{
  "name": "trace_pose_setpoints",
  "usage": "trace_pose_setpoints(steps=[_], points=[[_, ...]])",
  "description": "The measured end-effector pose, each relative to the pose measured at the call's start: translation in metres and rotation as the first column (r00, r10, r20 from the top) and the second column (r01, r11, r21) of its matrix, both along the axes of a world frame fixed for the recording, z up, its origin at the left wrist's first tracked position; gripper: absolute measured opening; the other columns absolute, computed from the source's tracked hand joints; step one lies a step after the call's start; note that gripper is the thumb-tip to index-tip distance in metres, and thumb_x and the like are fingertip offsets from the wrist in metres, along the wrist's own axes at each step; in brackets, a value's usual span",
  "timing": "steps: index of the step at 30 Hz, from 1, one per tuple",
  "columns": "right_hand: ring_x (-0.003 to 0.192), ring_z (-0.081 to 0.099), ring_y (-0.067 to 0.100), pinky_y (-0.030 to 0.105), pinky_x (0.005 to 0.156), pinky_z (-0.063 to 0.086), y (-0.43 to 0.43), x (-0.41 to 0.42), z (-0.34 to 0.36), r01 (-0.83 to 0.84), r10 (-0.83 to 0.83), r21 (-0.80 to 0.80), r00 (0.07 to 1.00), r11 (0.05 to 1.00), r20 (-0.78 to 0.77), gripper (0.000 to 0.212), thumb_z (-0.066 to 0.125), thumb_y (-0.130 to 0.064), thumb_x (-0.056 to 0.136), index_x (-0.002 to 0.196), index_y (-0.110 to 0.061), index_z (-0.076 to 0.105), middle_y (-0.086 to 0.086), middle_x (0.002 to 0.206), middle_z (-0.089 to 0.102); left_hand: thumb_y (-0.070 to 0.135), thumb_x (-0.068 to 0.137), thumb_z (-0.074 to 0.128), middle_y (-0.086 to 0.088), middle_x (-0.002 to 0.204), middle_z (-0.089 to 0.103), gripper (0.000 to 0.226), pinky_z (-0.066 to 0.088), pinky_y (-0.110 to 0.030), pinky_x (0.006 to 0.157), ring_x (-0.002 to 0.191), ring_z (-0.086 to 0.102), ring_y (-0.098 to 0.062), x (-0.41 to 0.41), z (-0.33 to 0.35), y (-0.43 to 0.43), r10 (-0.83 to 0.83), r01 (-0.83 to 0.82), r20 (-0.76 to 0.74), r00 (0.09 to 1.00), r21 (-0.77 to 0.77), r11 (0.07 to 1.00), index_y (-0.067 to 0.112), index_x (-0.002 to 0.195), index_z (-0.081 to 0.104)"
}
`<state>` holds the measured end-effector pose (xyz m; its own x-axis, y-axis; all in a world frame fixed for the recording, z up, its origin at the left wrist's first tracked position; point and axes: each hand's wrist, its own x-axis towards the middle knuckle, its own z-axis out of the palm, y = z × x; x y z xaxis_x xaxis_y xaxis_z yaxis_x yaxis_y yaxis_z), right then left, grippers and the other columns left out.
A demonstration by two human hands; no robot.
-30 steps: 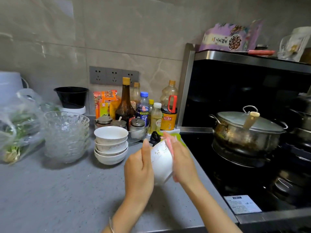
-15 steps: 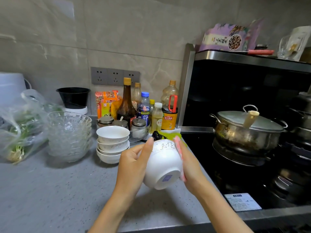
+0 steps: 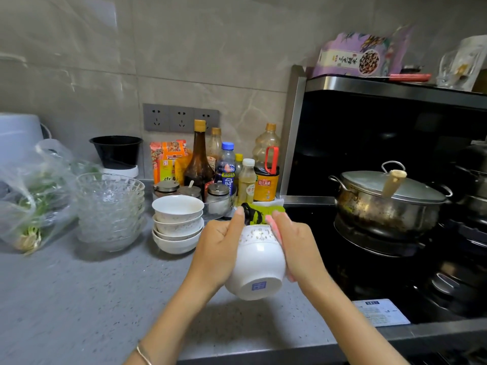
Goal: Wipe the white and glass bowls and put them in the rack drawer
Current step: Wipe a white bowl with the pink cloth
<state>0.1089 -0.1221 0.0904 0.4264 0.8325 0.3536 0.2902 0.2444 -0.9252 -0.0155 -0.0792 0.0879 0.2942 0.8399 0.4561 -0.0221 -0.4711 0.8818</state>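
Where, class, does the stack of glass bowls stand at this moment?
In the head view the stack of glass bowls stands on the counter, left of centre, between the bag of greens and the stacked white bowls.

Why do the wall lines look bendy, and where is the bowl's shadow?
Head view: the wide-angle lens bows the wall tile lines and leans the steel post; a soft shadow lies on the counter right under the white bowl, which the left hand grips while the right hand holds a pink cloth against it; pale glare streaks the upper-left tiles, and the stove side is dim.
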Motion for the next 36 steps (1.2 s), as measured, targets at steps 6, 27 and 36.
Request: trace_pose_setpoints(steps=[6,27,36], points=[[0.128,0.038,-0.013,0.029,0.108,0.037,-0.009,-0.029,-0.019,-0.054,0.026,0.156,0.984,0.986,0.176,0.040,0.028,-0.058,0.097,0.130,-0.047,0.048,-0.030,0.135,0.049,0.064,0.092,0.035,0.002,0.041,0.031,0.072,0.026,-0.042,0.048,0.047,0.030,-0.017,0.010,-0.011,0.002,0.300,-0.307,0.127,0.945,0.044,0.951,0.014,0.042,0.027],[0.106,0.058,0.000,0.015,0.080,0.047,-0.002,-0.004,0.001,-0.222,0.211,-0.061,0.966,0.973,-0.147,0.039,0.040,-0.054,0.096,0.118,-0.028,0.059,-0.012,0.115,0.058,0.061,0.075,0.061,-0.024,0.056,0.054,0.068,0.035,-0.031,0.051,0.052,0.053,-0.020,0.007,-0.017,-0.007,0.101,-0.092,0.271,0.957,-0.043,0.995,-0.002,0.053,0.050],[0.053,0.051,0.024,0.023,0.046,0.034,-0.010,0.003,0.001,-0.088,0.083,-0.106,0.995,0.991,-0.049,0.058,0.048,-0.045,0.094,0.061,0.003,0.054,0.022,0.059,0.048,0.057,0.085,0.057,-0.029,0.068,0.063,0.071,0.043,-0.032,0.062,0.060,0.060,-0.022,-0.006,-0.028,0.000,-0.088,0.121,0.212,0.973,-0.146,0.982,-0.011,0.065,0.058]])
